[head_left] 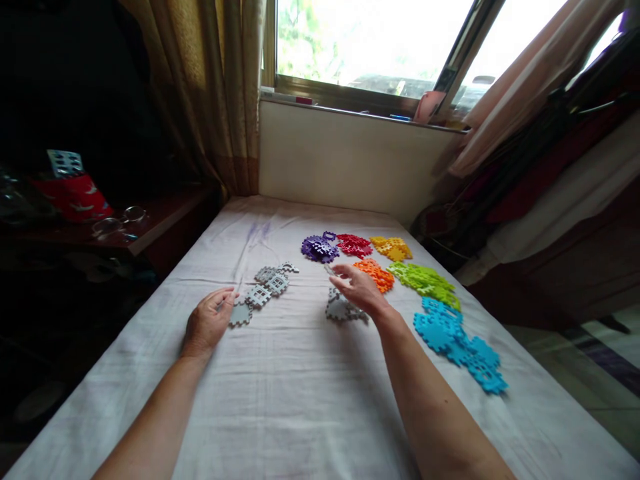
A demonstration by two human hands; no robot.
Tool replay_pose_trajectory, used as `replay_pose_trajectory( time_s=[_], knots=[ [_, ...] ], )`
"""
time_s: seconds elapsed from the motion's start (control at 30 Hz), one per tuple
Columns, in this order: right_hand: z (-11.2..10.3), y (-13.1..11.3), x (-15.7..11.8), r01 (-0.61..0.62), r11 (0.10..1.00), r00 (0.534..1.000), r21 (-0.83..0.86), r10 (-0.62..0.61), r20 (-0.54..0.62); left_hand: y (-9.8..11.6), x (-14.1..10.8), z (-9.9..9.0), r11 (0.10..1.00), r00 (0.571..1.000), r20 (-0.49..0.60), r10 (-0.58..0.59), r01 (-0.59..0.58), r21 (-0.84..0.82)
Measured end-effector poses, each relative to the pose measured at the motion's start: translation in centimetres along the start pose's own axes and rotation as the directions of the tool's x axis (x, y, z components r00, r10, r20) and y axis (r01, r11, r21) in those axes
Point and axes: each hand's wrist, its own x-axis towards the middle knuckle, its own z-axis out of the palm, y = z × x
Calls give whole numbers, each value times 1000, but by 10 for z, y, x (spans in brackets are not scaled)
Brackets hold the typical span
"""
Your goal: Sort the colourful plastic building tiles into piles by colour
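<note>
My left hand (207, 323) rests on the cloth with its fingers curled together, beside a grey round toothed plastic piece (241, 313). What those fingers hold, if anything, is hidden. From there a line of grey interlocking pieces (269, 286), some with window-like holes, runs away to the right. My right hand (359, 288) hovers over a small pile of grey pieces (340, 308), its thumb and fingers pinching a small grey piece (329, 270). Near its fingers are piles of orange pieces (376, 274), red pieces (355, 245) and purple pieces (320, 249).
Yellow pieces (393, 248), lime-green pieces (425, 283) and blue pieces (457, 343) lie along the right side of the white cloth (280, 400). Left of it, a dark desk (165, 217) holds glasses (120, 222) and a red container (75, 198). A wall and window stand behind.
</note>
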Motion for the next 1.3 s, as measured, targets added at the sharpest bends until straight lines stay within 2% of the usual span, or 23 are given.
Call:
replay_pose_trajectory(
  time_s=[0.03, 0.1, 0.17, 0.23, 0.37, 0.57, 0.77, 0.87, 0.93, 1.03, 1.17, 1.3],
  knots=[
    [-6, 11, -7, -53, 988, 998, 146, 58, -33, 0, 0, 0, 1000, 1000, 6, 0, 0, 2],
    [-15, 33, -19, -142, 904, 982, 402, 180, -58, 1, 0, 0, 1000, 1000, 11, 0, 0, 8],
    [-17, 49, -29, -187, 809, 960, 557, 270, -69, 1, 0, 0, 1000, 1000, 12, -1, 1, 12],
    [-14, 60, -35, -200, 767, 941, 609, 324, -99, 2, -1, -1, 1000, 1000, 10, -1, 1, 16],
    [0, 64, -38, -189, 781, 916, 595, 359, -180, 3, -1, -2, 1000, 1000, 2, -1, 1, 29],
    [16, 56, -35, -220, 875, 929, 431, 322, -180, 4, -1, -3, 999, 1000, 2, -4, 4, 34],
    [6, 64, -37, -224, 967, 921, 121, 251, -297, 4, -1, -3, 999, 1000, 5, -4, 4, 35],
    [1, 50, -31, -172, 985, 934, 21, 169, -314, 3, -1, -2, 999, 1000, 5, -9, 9, 31],
    [3, 30, -19, -112, 992, 962, -52, 95, -257, 3, -1, -1, 1000, 1000, 6, -10, 10, 26],
    [18, -7, 7, -30, 984, 996, -173, 15, -87, 3, -1, -1, 1000, 1000, 9, -8, 7, 14],
    [52, -45, 43, 81, 930, 993, -359, -43, 112, 4, -1, -2, 1000, 1000, 5, -26, 26, -4],
    [82, -64, 63, 101, 879, 984, -467, -17, 180, 2, -1, -2, 999, 999, 8, -32, 32, -20]
  ],
)
